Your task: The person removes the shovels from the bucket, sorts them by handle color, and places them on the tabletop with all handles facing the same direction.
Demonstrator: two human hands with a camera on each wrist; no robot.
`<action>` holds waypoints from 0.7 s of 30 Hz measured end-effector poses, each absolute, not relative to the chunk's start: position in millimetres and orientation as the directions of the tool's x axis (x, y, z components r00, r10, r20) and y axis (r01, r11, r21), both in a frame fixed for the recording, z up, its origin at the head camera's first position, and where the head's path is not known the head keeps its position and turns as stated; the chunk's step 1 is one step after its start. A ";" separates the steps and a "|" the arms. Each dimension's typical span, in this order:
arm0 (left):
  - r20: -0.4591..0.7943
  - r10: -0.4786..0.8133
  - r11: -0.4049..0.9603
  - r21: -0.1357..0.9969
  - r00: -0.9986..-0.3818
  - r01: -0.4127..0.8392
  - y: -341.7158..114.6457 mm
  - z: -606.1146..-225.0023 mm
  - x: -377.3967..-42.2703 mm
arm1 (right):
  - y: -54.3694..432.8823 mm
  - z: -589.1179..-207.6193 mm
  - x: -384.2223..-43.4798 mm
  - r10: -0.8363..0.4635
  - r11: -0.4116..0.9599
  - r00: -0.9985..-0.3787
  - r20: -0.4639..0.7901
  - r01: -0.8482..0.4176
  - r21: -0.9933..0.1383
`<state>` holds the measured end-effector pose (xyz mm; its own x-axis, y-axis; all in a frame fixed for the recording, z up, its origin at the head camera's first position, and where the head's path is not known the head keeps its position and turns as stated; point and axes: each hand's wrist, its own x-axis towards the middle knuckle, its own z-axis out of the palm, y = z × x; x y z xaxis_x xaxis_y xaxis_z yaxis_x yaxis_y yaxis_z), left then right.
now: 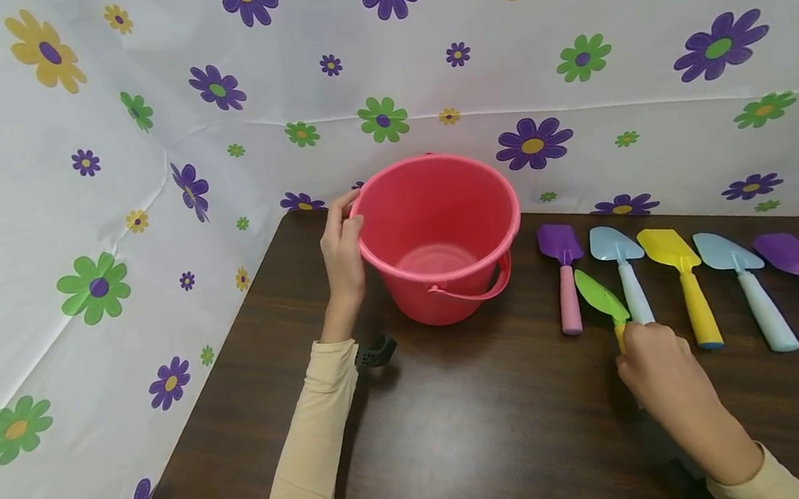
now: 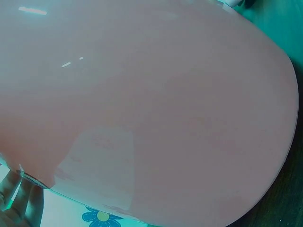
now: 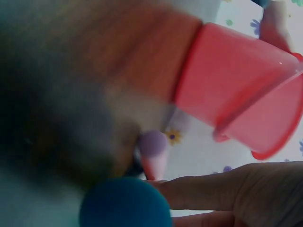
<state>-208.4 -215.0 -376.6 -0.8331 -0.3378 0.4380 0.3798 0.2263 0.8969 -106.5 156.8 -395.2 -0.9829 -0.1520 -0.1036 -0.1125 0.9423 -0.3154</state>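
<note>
A pink bucket point(image 1: 439, 297) stands upright on the dark table, its handle hanging down at the front right. My left hand point(image 1: 344, 254) holds the bucket's rim on the left side; the bucket's wall point(image 2: 165, 118) fills most of the left wrist view, with fingertips point(image 2: 31, 203) at its lower left. To the right, my right hand point(image 1: 671, 384) grips a trowel with a green blade point(image 1: 597, 293) and a yellow handle. This handle's blue end point(image 3: 125, 203) shows close up in the right wrist view. The fingers cover most of the handle.
Several trowels lie in a row: purple with a pink handle point(image 1: 569, 298), light blue point(image 1: 616, 245), yellow point(image 1: 697, 310), another light blue point(image 1: 765, 313), and another purple one point(image 1: 795, 254) far right. A flowered white cloth point(image 1: 353, 47) hangs behind and left of the table point(image 1: 444, 436).
</note>
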 end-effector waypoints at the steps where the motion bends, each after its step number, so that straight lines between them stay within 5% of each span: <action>1: 0.439 -0.337 0.227 0.896 -0.833 0.381 -214.9 -376.6 -208.3 | 155.4 -397.4 -105.2 -0.157 0.942 -0.983 -0.094 -0.121 -0.315; 13: 0.420 -0.269 0.292 0.893 -0.867 0.342 -222.1 -367.1 -205.3 | 145.6 -407.1 -96.3 -0.197 0.948 -0.980 0.005 -0.192 -0.253; 17: 0.408 -0.230 0.448 0.850 -0.883 0.277 -228.7 -356.9 -199.6 | 146.2 -401.4 -98.7 -0.175 0.958 -0.984 -0.027 -0.164 -0.236; 21: 0.431 -0.183 0.683 0.702 -0.883 0.201 -234.2 -334.3 -184.2 | 145.6 -381.4 -98.4 -0.176 0.955 -0.974 0.140 -0.204 -0.217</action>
<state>-184.2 -234.2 -334.3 -0.8835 -0.1828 0.4313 0.2014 0.6829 0.7022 -98.4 145.6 -381.4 -0.9744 -0.1762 0.1399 -0.2038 0.9546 -0.2171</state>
